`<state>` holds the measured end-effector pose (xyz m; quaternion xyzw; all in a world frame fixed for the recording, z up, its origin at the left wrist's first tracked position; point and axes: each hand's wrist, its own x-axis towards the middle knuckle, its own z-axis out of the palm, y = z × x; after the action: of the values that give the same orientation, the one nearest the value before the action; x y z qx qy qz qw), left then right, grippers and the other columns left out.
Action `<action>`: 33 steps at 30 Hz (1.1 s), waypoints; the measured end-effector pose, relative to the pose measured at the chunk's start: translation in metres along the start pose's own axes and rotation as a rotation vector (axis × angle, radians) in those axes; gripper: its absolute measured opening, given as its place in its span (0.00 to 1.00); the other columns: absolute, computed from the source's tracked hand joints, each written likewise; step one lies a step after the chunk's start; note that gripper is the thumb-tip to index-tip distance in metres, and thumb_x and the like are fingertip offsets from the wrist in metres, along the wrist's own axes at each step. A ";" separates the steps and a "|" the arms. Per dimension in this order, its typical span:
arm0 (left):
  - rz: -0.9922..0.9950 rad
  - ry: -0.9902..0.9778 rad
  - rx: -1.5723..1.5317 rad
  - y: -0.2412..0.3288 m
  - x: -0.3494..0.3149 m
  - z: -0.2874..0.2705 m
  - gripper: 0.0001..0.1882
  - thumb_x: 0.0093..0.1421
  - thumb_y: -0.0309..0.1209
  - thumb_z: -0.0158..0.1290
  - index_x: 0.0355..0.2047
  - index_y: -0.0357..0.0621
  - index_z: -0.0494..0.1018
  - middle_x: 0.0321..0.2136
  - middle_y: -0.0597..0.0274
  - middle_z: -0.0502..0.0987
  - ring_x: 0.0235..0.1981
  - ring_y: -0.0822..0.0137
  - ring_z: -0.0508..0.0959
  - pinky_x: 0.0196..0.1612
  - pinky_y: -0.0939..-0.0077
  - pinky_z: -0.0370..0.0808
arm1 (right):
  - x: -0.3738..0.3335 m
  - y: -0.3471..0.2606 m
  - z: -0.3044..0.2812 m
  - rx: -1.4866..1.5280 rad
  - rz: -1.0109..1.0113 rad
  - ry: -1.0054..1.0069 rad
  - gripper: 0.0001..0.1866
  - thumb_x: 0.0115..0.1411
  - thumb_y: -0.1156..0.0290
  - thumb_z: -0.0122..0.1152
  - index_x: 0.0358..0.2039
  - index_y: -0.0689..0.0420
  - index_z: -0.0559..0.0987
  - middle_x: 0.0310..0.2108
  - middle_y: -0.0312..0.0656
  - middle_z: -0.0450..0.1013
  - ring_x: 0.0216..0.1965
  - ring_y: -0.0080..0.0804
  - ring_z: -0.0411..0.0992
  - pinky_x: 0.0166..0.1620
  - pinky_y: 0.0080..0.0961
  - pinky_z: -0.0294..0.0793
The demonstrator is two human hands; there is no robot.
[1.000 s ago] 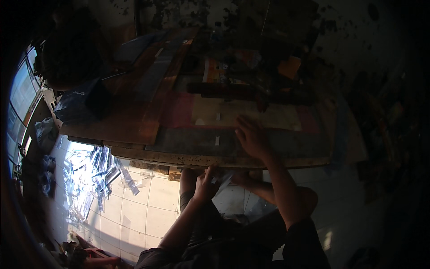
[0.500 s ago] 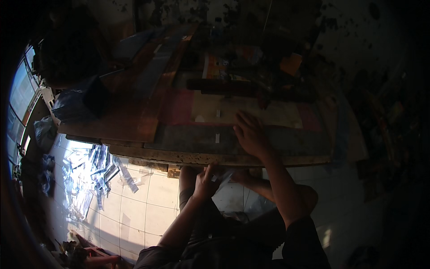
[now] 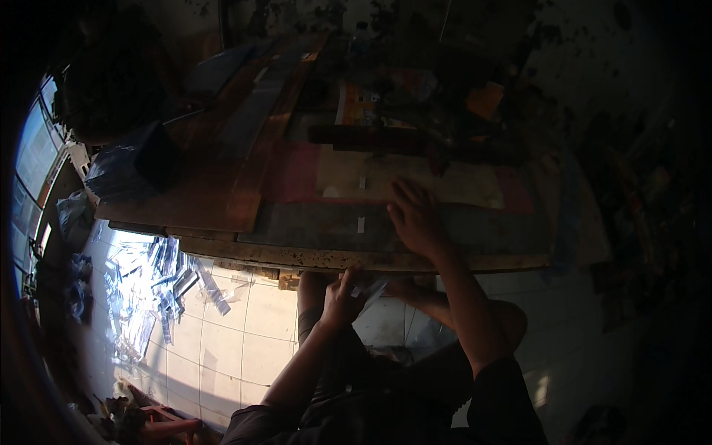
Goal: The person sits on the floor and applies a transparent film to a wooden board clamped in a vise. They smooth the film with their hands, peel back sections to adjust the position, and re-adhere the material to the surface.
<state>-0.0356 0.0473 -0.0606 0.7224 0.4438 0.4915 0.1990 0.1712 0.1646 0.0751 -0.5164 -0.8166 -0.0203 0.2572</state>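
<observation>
My right hand (image 3: 417,222) has its fingers loosely extended at the pale sheet's (image 3: 456,189) near edge, contact too dark to confirm; my left hand (image 3: 340,304) is curled around clear plastic (image 3: 375,290) just below the table edge (image 3: 311,257). Plastic could snag if raised against that edge; a sideways push could skew the sheet.

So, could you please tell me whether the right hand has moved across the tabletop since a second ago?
No: judged against the table's front edge, the right hand shows no clear shift in any direction.
</observation>
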 end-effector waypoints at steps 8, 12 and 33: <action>-0.011 0.027 0.000 0.003 0.000 0.002 0.35 0.51 0.20 0.65 0.60 0.40 0.67 0.36 0.51 0.84 0.36 0.48 0.86 0.38 0.60 0.83 | -0.002 0.002 0.003 -0.076 -0.013 0.014 0.28 0.72 0.56 0.50 0.66 0.60 0.70 0.70 0.50 0.62 0.70 0.47 0.60 0.70 0.49 0.56; 0.005 0.028 0.037 0.012 0.004 -0.003 0.35 0.50 0.20 0.65 0.59 0.40 0.67 0.35 0.52 0.84 0.35 0.48 0.86 0.36 0.60 0.83 | -0.001 -0.006 -0.005 -0.094 0.008 -0.029 0.29 0.73 0.55 0.48 0.66 0.61 0.68 0.71 0.49 0.61 0.71 0.46 0.59 0.70 0.48 0.56; 0.003 0.014 0.090 0.003 -0.001 -0.005 0.38 0.49 0.22 0.66 0.61 0.39 0.63 0.35 0.48 0.82 0.28 0.48 0.83 0.31 0.59 0.80 | -0.021 -0.027 -0.026 0.479 0.035 0.077 0.21 0.71 0.56 0.52 0.49 0.63 0.76 0.53 0.49 0.73 0.58 0.47 0.70 0.68 0.46 0.61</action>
<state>-0.0387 0.0440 -0.0568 0.7278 0.4656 0.4767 0.1624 0.1655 0.1264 0.0951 -0.4538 -0.7785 0.1585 0.4036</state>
